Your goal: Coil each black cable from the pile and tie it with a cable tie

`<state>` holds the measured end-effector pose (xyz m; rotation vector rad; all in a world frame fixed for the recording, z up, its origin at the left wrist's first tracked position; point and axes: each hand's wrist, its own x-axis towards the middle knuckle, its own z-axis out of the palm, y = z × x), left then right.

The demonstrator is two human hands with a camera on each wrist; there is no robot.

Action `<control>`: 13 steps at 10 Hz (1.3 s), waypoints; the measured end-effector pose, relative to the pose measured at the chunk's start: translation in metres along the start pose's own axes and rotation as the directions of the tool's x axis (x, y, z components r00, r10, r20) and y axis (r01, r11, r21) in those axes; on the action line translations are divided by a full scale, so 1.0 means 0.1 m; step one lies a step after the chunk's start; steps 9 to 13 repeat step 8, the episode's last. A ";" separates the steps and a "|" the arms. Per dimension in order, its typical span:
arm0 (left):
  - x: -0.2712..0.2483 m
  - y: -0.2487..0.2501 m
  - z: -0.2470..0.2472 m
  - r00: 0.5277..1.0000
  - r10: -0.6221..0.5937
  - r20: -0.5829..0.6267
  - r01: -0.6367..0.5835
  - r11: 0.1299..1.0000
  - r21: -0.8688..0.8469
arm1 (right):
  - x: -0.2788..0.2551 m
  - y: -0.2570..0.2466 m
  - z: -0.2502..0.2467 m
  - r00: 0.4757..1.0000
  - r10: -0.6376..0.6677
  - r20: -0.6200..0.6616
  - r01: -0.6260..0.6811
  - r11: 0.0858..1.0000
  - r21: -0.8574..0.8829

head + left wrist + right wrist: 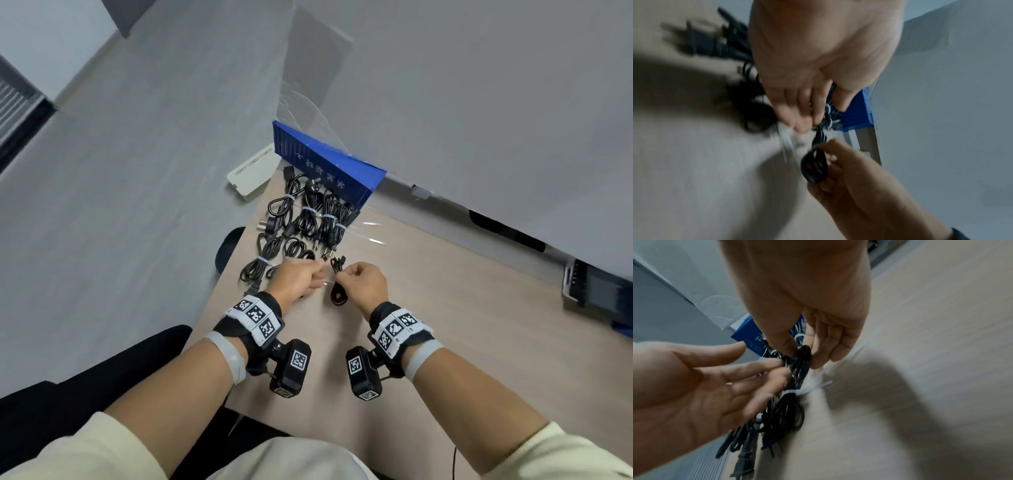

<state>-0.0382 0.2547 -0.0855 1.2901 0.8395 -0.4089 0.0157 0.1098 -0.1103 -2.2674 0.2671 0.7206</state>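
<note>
Right hand (363,282): raised just above the table (462,342), thumb and forefinger pinching the top of a small coiled black cable (337,291), remaining fingers loosely curled beside it. Coil hanging from the pinch, lower loop near or on the tabletop; contact cannot be told. Left hand (298,279): close beside the coil on its left, fingers extended and relaxed in the right wrist view, fingertips (777,365) touching the coil's strands. A white cable tie (785,142) just below the left fingertips, blurred; grip on it cannot be told. Beyond the hands, toward the table's far left corner: tied cable bundles (301,222) laid in rows, each with a white band. Behind them, a blue box (329,164) against the grey partition. Right of the bundles, loose cable ties (371,233) flat on the tabletop.
</note>
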 end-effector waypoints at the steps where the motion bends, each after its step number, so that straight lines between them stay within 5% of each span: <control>1: 0.08 0.02 -0.31 0.885 0.287 -0.367 -0.184 0.939 0.290 | 0.07 -0.02 0.12 1.000 0.012 -0.025 -0.013 1.000 -0.028; 2: 0.18 -0.04 -0.59 0.831 0.363 -0.421 -0.059 0.810 0.583 | 0.10 -0.02 0.27 0.998 -0.042 0.048 0.046 0.996 -0.081; 3: 0.22 -0.15 -0.69 0.908 0.268 -0.323 -0.025 0.803 0.595 | 0.12 0.00 0.38 0.992 -0.077 0.097 0.087 0.990 -0.108; 4: 0.23 -0.23 -0.67 0.915 0.274 -0.294 -0.063 0.820 0.568 | 0.11 0.02 0.36 0.981 -0.117 0.155 0.134 0.985 -0.105; 6: 0.31 -0.24 -0.63 0.875 0.286 -0.390 -0.093 0.891 0.445 | 0.09 0.14 0.16 0.963 -0.116 0.242 0.123 0.992 -0.013; 8: 0.22 -0.23 -0.50 0.765 0.329 -0.553 -0.066 0.895 0.441 | 0.09 0.41 -0.25 0.948 -0.121 0.295 0.132 0.991 -0.015; 13: 0.22 -0.23 -0.50 0.765 0.329 -0.553 -0.066 0.895 0.441 | 0.09 0.41 -0.25 0.948 -0.121 0.295 0.132 0.991 -0.015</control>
